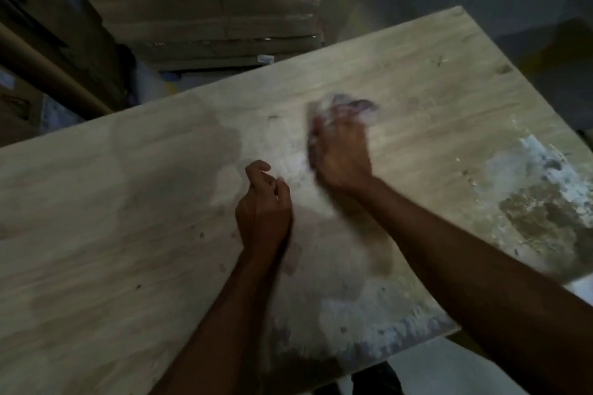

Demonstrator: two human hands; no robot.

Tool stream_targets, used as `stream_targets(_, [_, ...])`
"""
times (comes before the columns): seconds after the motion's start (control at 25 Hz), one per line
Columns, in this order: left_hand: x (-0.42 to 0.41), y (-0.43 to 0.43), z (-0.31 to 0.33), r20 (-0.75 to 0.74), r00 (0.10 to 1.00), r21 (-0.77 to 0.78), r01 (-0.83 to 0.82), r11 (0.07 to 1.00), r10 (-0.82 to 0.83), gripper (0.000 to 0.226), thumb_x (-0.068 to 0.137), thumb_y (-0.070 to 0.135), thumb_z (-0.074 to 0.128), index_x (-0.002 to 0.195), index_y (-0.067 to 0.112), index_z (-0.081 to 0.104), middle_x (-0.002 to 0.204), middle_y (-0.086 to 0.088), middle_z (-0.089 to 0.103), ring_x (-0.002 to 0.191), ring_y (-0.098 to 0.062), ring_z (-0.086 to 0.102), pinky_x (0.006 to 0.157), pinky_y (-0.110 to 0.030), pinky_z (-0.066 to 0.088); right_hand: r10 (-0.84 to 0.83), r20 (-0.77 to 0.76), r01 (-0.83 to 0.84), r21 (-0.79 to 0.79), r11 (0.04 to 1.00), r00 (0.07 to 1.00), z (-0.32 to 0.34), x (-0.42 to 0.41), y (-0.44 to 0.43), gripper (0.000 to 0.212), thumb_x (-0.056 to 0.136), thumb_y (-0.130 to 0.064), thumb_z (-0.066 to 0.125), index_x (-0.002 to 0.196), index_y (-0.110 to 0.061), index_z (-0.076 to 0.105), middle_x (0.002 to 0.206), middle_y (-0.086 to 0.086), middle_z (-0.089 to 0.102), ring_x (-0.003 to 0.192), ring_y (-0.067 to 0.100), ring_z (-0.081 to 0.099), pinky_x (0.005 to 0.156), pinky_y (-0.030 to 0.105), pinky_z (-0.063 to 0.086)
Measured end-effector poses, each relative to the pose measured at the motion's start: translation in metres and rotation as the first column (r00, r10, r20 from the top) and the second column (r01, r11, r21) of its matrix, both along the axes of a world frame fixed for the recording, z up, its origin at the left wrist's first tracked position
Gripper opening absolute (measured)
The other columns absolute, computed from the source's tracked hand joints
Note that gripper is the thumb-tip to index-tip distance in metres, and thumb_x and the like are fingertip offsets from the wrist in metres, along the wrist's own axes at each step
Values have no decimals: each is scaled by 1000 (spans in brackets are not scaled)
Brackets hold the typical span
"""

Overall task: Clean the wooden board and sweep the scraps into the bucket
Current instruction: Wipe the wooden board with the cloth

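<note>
Head view shows a pale rectangular wooden board (134, 228) filling the frame, the left hand (263, 206) resting mid-board with fingers loosely curled and nothing visible in them, the blurred right hand (340, 151) just beside it gripping a crumpled whitish cloth (348, 105) against the wood, and whitish-grey scraps (535, 170) smeared near the right edge.

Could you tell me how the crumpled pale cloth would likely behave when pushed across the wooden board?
The crumpled pale cloth bunches in the right hand, so it is probably floppy and light. On the pale wooden board it should slide rather than roll, perhaps dragging over the white crusted residue.
</note>
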State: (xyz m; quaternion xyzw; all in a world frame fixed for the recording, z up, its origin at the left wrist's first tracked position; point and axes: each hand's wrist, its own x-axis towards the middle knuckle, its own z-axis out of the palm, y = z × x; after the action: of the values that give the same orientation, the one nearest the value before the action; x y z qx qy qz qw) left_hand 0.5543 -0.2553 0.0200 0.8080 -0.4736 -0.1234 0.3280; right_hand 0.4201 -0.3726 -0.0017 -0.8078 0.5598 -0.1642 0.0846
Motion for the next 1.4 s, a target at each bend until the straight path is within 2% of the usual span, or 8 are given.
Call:
stream_targets(0.12, [-2,-28,-1,-220,944,-18,-256,967,246,31,91,26,57,116,25,40,75,5,64,76,-33,65,63,-35,38,532,-160,-542,-19,840,831,-6,7,-36,60,102,-39,34,160,-23,32,164,13,35,153,33,28,127,46,15])
stream_targets(0.24, [-11,-51,0,-103,960,32,-258,966,260,28,90,22,56,115,28,43,69,7,59,72,-32,63,61,-32,32,-8,31,7,44,999,999,12,13,-95,62,101,-39,34,161,-26,28,167,15,26,156,36,19,128,51,11])
stream_targets(0.64, [-21,-114,-1,10,978,58,-208,976,207,23,89,19,55,110,27,48,72,5,62,67,-30,60,61,-31,31,386,-73,-385,27,923,920,11,32,-157,51,105,-36,35,156,-28,37,161,15,38,150,35,31,126,58,19])
stream_targets(0.76, [-25,-114,2,53,977,86,-209,974,205,19,89,24,55,107,30,50,72,5,62,66,-29,61,62,-31,34,-225,29,223,62,973,974,10,-24,-180,59,102,-38,27,158,-21,36,164,20,30,152,42,26,124,59,19])
stream_targets(0.92, [-35,-122,0,91,990,89,-113,990,105,10,95,37,55,103,31,52,92,8,67,75,-21,65,64,-29,40,333,-104,-327,70,942,937,5,-49,-141,60,104,-43,26,163,-30,21,170,10,20,157,31,16,129,50,12])
stream_targets(1.08, [-58,-143,-5,204,979,34,-17,999,10,10,93,33,52,92,23,53,92,1,59,85,-23,61,67,-39,47,-181,-71,184,35,982,981,13,-70,-191,67,100,-44,13,162,-22,25,167,23,21,154,41,21,124,58,19])
stream_targets(1.2, [-61,-153,-14,218,976,62,-21,998,7,14,94,35,51,89,23,53,95,0,57,87,-22,58,69,-38,45,362,-184,-354,72,932,914,2,-79,-175,59,105,-47,19,162,-30,23,168,12,25,155,31,21,128,54,16])
stream_targets(1.4, [-58,-151,-10,215,977,77,-21,997,4,16,97,37,49,87,25,48,95,3,54,86,-19,58,67,-35,42,14,-153,-7,47,999,988,23,-105,-194,67,97,-45,17,155,-20,39,164,16,34,152,35,28,125,48,21])
